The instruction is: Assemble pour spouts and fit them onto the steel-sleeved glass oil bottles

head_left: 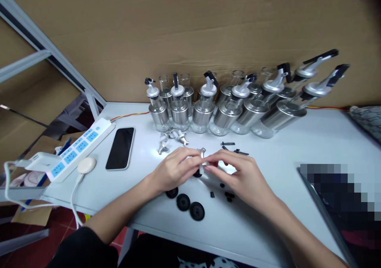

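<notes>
From my remote seat I log: smooth, pale desk; metal-sleeved glass bottles along its back. My left hand and right hand pinch a silvery, curved spout near mid-desk. Judged risk: its small, slick body slipping from fingertips alone, scattering the dished black discs or stubby black plugs.

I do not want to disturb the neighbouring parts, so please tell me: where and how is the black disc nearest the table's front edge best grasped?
Probably by its outer rim, pinched at the near and far edges, coming from the right: the black disc lies flat with a round rim, and another disc sits close on its left.
</notes>
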Action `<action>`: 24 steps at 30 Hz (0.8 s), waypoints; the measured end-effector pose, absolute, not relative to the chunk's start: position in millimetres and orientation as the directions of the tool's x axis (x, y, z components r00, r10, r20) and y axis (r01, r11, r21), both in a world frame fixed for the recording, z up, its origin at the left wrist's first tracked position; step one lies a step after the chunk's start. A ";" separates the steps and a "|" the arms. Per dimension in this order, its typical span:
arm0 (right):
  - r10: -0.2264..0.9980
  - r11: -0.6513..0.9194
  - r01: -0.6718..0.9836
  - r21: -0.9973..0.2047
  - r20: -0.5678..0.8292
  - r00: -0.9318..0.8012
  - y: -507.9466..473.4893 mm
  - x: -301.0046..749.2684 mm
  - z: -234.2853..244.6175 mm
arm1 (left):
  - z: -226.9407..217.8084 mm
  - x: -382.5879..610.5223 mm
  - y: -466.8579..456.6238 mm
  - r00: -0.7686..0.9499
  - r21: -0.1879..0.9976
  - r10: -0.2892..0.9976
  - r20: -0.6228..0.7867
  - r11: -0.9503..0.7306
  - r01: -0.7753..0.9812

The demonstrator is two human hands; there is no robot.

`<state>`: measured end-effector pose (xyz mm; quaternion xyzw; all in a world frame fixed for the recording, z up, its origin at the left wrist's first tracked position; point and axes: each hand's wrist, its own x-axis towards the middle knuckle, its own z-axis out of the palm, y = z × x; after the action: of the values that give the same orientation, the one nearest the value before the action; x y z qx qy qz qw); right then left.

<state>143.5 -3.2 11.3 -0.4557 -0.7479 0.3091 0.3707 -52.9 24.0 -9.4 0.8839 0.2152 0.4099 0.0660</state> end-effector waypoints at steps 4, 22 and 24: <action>0.925 0.381 0.468 -0.797 0.321 -0.206 -5.6 145.6 14.2 | -11.8 -52.2 23.2 0.506 0.461 0.535 0.676 -0.843 0.277; 0.754 0.368 0.693 -0.620 -0.237 -0.612 -1.2 171.4 8.2 | -9.0 -54.0 26.7 0.589 0.310 0.499 0.636 -0.864 0.398; 0.745 0.349 0.701 -0.622 -0.270 -0.610 -2.5 171.1 8.4 | -8.0 -54.0 26.6 0.591 0.308 0.500 0.634 -0.863 0.400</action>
<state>171.1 -2.5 8.4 -0.4405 -0.8207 0.3626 0.0303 -54.0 26.6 -8.0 0.8893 0.2530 0.3751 0.0663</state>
